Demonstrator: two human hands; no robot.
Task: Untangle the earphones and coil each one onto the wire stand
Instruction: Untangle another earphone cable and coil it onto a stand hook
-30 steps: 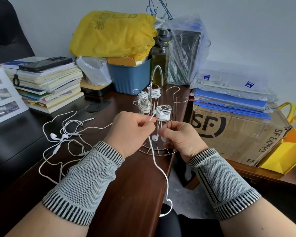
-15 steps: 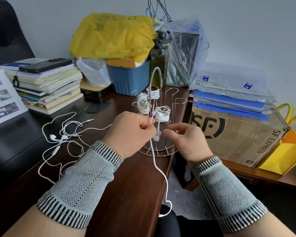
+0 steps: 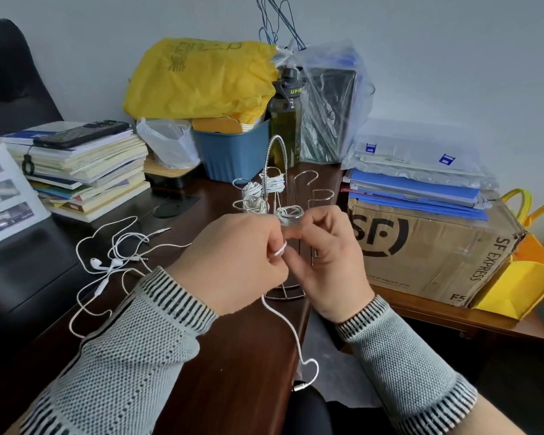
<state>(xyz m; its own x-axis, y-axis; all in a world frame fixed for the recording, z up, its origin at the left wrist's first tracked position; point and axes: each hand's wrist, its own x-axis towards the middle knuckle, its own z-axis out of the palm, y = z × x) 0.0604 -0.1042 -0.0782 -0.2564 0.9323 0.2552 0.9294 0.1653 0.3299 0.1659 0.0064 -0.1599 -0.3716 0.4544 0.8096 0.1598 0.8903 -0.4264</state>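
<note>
A chrome wire stand (image 3: 299, 189) stands at the desk's right edge, with several white earphone coils on its hooks. My left hand (image 3: 233, 262) pinches a white earphone cable (image 3: 291, 328) just in front of the stand, a loop showing between its fingers. The cable's tail hangs off the desk edge to its plug (image 3: 299, 386). My right hand (image 3: 330, 255) is closed on the same cable and touches the nearest coil (image 3: 291, 211). A tangle of loose white earphones (image 3: 113, 259) lies on the desk to the left.
A book stack with a phone (image 3: 82, 164) sits at the back left, and a blue bin (image 3: 233, 155), yellow bag and dark bottle (image 3: 286, 117) stand behind the stand. An SF Express carton (image 3: 427, 246) with blue folders is at the right. A black chair (image 3: 10, 76) is far left.
Both hands have come closer together in front of the stand. My left hand has taken up cable, so the tail hanging off the desk is shorter and a small loop shows at the fingers.
</note>
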